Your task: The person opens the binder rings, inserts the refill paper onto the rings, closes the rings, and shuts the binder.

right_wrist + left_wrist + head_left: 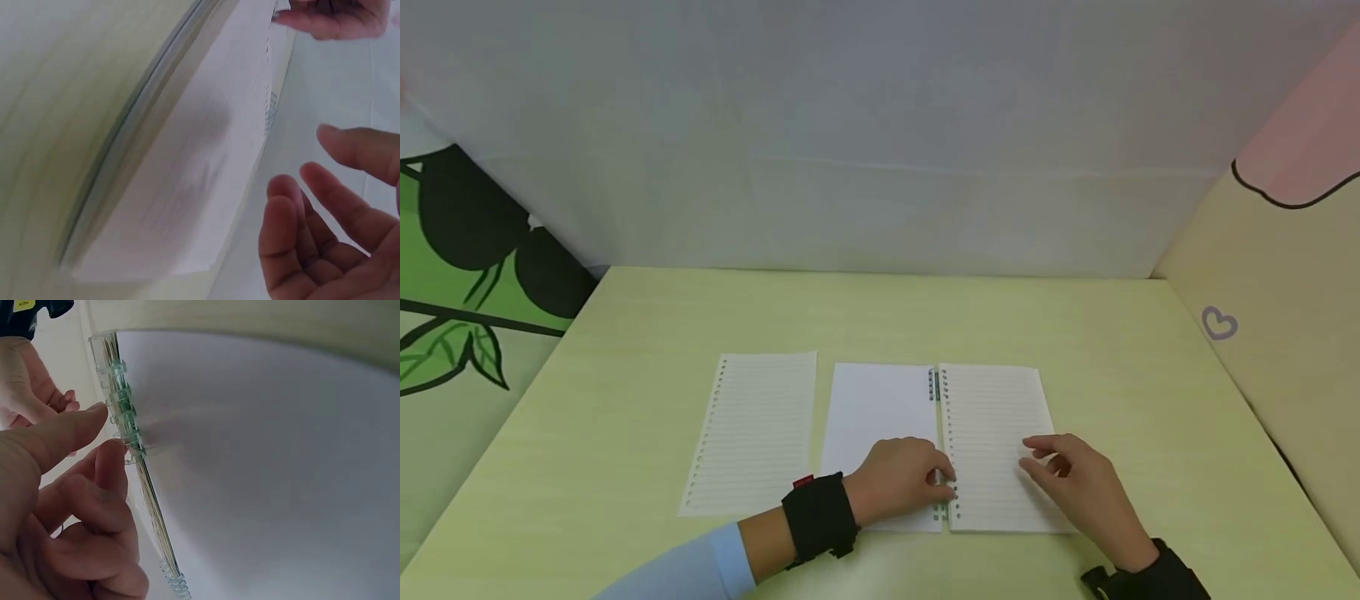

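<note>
A loose-leaf notebook lies spread on the table, with a blank white side (880, 404) at left and a stack of lined, hole-punched pages (988, 408) at right. Clear greenish binder rings (122, 403) run along its spine in two groups. My left hand (901, 482) is at the lower group, thumb and forefinger tips pinching the rings, other fingers curled beneath. Over the right edge of the lined pages hovers my right hand (1078, 479), fingers loosely bent and apart, holding nothing. A single lined sheet (756, 429) with punched holes lies left of the notebook.
The pale yellow-green table (880, 312) meets a whitish backdrop (880, 167) behind. Printed panels stand on both sides, the left one with green leaf shapes (452, 354), the right one with a small purple heart (1219, 323).
</note>
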{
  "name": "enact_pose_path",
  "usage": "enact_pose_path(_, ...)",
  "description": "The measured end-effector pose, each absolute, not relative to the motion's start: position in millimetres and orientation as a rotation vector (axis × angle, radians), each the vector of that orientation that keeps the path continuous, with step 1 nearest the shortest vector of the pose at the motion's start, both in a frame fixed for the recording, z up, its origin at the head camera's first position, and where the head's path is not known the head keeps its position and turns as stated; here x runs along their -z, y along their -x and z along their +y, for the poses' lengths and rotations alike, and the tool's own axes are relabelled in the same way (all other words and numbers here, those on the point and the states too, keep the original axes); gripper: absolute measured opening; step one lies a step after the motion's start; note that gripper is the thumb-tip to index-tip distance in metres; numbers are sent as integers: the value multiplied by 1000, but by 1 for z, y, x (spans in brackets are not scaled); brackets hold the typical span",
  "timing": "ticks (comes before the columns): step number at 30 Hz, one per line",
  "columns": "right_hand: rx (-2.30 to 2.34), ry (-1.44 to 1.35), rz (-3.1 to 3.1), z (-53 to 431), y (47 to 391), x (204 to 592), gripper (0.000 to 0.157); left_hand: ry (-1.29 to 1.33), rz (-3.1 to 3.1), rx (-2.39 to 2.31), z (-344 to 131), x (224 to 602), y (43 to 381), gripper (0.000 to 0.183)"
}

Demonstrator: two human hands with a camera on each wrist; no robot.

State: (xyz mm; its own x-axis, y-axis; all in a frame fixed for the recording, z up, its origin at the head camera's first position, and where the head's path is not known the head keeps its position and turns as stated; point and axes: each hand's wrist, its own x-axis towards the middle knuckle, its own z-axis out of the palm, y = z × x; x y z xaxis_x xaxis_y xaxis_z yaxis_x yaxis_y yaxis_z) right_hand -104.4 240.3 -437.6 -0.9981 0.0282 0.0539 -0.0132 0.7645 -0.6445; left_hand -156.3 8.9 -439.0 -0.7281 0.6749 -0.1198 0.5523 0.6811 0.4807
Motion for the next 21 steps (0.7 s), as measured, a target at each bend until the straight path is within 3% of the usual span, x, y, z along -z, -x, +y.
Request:
enact_pose_path(3,-1014,-238,-2900,222,102,438,25,-975,2612,-593,10,440,156,19)
enact_pose_path(8,-1040,-491,-3008,200,103,442,33,-972,2621,-565,10,441,155,21)
enact_pose_path(21,-1034,-520,-3104,188,103,448,42,-960,2633,-599,8,444,151,25)
